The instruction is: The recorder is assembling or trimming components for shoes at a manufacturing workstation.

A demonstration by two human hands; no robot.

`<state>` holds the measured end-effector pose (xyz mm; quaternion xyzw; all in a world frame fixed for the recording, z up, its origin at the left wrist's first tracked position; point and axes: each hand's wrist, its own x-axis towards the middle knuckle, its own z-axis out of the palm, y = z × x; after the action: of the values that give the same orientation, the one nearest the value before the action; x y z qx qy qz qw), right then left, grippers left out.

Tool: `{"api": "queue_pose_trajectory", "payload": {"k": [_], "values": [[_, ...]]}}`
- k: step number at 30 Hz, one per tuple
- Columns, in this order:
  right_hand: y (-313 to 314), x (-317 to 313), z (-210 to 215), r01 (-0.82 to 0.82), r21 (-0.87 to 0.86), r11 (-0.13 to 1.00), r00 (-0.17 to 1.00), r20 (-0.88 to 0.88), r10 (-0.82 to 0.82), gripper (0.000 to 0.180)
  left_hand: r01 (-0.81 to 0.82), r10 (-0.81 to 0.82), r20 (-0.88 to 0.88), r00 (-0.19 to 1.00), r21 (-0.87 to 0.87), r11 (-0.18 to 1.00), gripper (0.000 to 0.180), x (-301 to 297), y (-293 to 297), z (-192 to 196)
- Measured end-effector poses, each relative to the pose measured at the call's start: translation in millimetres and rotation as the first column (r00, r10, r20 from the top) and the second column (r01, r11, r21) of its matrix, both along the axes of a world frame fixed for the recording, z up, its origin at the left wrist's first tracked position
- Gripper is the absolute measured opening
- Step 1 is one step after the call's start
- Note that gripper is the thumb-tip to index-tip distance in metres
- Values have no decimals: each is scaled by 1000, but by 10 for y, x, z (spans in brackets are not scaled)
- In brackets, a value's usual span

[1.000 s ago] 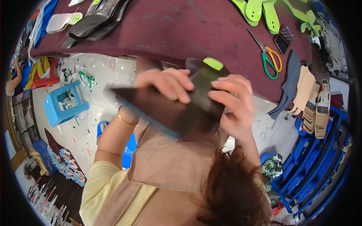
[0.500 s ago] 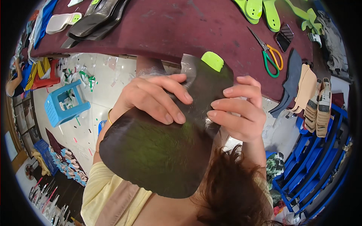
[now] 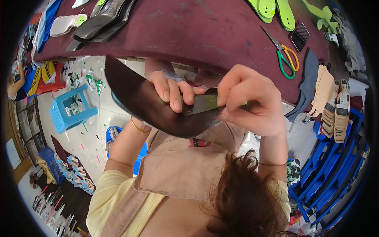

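Between my hands, over the table's near edge, is a dark brown, shiny, sole-shaped sheet [image 3: 144, 104], tilted with its wide end up to the left. My left hand [image 3: 170, 93] grips it, the fingers lying over its upper face and the thumb hidden beneath. My right hand [image 3: 250, 100] pinches the narrow end between thumb and bent fingers. A greyish flap [image 3: 201, 104] with a lime green tint lies between the two hands, and a bit of lime green shows behind the right fingers.
On the maroon table [image 3: 177, 35] lie dark sole-shaped pieces [image 3: 104, 21], lime green insoles [image 3: 272, 12], green-and-orange-handled scissors [image 3: 283, 55] and a phone [image 3: 299, 36]. Stacked insoles [image 3: 338, 112] hang at the right edge above a blue rack [image 3: 327, 158]. A blue stool [image 3: 65, 114] stands at left.
The dark sheet has been tipped from hanging broadly toward me to lying edge-on, wide end up left. My right hand has closed from loosely spread fingers into a pinch on its narrow end.
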<state>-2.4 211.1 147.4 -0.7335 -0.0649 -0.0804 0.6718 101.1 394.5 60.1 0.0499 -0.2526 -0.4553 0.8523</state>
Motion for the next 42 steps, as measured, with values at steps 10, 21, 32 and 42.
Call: {"api": "queue_pose_trajectory", "payload": {"k": [10,21,32,42], "values": [[-98,23,49,-67,-397,915,970,191,154,18,53,-55,32,998,37,998,17,44,17,-41],[-47,10,-27,-73,-268,961,990,95,102,18,-5,2,40,999,67,998,21,42,-3,-88],[-75,2,-84,-128,-259,957,989,32,141,15,-23,14,77,997,126,992,20,61,9,-140],[-56,-54,-192,-222,-153,963,975,-63,215,15,9,-21,96,995,119,993,22,48,19,-162]]}}
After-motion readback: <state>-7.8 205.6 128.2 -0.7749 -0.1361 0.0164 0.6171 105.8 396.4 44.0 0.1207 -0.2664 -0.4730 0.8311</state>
